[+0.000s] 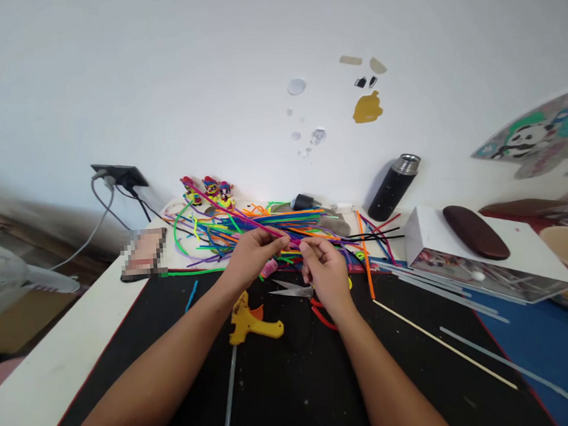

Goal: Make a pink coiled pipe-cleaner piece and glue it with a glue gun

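- Pink pipe cleaner [225, 210], where is it?
- Held in the air over the multicolour pile of pipe cleaners [265, 226] at the back of the desk, just past the black mat [300, 380].
- Look?
- Long, thin, fuzzy, magenta. Mostly straight. It slants from the upper left, near the small figurines [210, 187], down right to the hands. The free end sticks out well past the left hand.
- Grip?
- Left hand [255, 252]: thumb and fingers pinched on the stem at its lower part. Right hand [324, 272]: fingertips bunched together right at the stem's near end, clamped on it as far as I can see. The hands are close together, not touching.
- What's under the hands?
- Scissors [292, 291] lying on the mat just below the right hand, blades pointing left. Yellow glue gun [252, 320] on the mat near the left wrist. Wooden stick [443, 344] lies diagonally to the right.
- Anything else?
- Black flask [393, 187] leaning at the wall, white box [431, 235] right of the pile.
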Tool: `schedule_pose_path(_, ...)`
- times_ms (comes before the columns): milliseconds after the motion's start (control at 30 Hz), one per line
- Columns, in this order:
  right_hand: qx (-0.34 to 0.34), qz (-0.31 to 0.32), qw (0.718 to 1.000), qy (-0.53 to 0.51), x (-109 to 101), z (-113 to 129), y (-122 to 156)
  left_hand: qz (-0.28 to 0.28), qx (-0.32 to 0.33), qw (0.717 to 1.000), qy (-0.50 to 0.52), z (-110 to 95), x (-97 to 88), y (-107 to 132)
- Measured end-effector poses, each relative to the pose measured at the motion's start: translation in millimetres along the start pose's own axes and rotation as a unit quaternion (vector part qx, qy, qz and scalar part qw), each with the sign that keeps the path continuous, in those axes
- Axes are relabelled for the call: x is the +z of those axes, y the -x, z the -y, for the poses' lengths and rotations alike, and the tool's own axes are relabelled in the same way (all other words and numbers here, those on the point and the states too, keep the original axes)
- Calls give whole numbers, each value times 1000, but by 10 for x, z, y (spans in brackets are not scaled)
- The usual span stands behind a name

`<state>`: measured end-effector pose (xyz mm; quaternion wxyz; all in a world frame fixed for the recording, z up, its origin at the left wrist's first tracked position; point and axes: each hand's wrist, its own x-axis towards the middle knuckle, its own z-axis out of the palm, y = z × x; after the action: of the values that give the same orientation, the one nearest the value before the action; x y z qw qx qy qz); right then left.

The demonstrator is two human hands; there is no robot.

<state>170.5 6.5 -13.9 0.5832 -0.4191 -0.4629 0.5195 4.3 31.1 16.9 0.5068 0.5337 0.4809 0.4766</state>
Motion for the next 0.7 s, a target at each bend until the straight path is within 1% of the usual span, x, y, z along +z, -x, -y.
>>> schedule_pose_path(133,-3,-1,1000,6,2,-19,6,12,7,999,-31,-16,7,10)
schedule_pose_path(333,-9,4,1000,13,-4,-62,-5,13,-1,998,-68,-13,5,26)
schedule_pose_path(433,-15,6,1000,21,-9,-82,-4,27,5,996,-85,-3,5,30)
schedule_pose_path(533,-22,10,999,44,-14,-88,2,41,16,995,-88,9,-1,24)
schedule_pose_path(700,-33,33,995,87,-24,-75,12,45,34,991,-124,12,-35,5)
